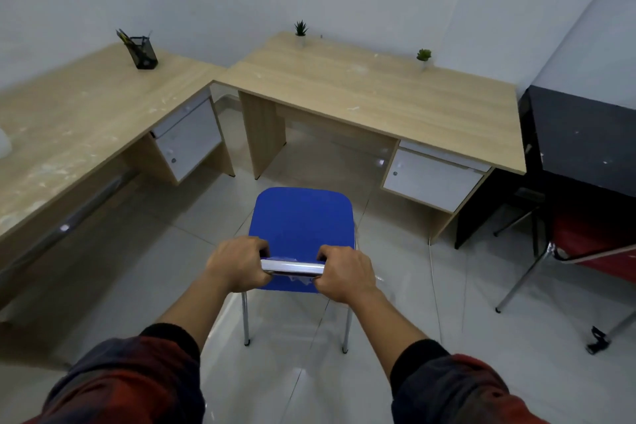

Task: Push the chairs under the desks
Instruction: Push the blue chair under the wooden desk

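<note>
1. Pale tiled floor (192, 217), white walls; two wooden desks meet in the corner, the left desk (69, 120) and the far desk (378, 93).
2. A pen holder (142, 52) stands on the left desk; two small plants (300, 29) on the far one.
3. A red chair (592, 237) sits right, beside a black cabinet (581, 134).
4. My left hand (237, 263) and right hand (346, 272) curl round the chrome bar of the blue chair (303, 217), which stands before the far desk's opening.

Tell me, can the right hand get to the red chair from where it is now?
Probably not yet. The right hand grips the blue chair's chrome top rail, as does the left hand. The red chair sits off right, apart, across bare floor.
</note>
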A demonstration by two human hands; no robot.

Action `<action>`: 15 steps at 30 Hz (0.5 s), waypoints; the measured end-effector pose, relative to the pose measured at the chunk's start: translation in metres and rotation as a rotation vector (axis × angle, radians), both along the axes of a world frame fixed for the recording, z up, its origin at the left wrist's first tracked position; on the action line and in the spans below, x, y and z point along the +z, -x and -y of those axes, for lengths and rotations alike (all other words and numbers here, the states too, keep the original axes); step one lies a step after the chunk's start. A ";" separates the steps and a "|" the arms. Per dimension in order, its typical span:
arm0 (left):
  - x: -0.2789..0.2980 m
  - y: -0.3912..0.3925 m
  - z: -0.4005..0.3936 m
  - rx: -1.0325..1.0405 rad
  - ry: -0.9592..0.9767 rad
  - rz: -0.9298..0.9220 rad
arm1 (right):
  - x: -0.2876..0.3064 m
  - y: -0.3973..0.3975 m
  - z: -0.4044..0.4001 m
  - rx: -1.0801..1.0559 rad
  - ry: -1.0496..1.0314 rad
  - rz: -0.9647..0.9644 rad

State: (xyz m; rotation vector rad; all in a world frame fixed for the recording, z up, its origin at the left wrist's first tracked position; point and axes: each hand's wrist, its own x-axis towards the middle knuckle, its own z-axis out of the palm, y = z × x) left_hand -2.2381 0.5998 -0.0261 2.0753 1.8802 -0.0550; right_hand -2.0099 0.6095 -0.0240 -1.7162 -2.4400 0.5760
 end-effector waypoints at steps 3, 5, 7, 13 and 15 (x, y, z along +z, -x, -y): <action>0.003 0.015 -0.014 -0.022 -0.007 -0.002 | 0.004 0.017 -0.008 -0.024 0.003 0.016; 0.004 0.022 -0.020 -0.039 -0.013 -0.002 | 0.004 0.023 -0.012 -0.031 0.008 0.021; 0.003 0.028 -0.023 -0.056 -0.020 0.013 | 0.003 0.030 -0.015 -0.051 0.007 0.038; -0.001 0.032 -0.026 -0.063 -0.104 0.074 | 0.004 0.032 -0.024 -0.044 0.028 0.072; -0.006 0.033 -0.023 -0.080 -0.175 0.123 | 0.006 0.031 -0.025 -0.040 0.047 0.073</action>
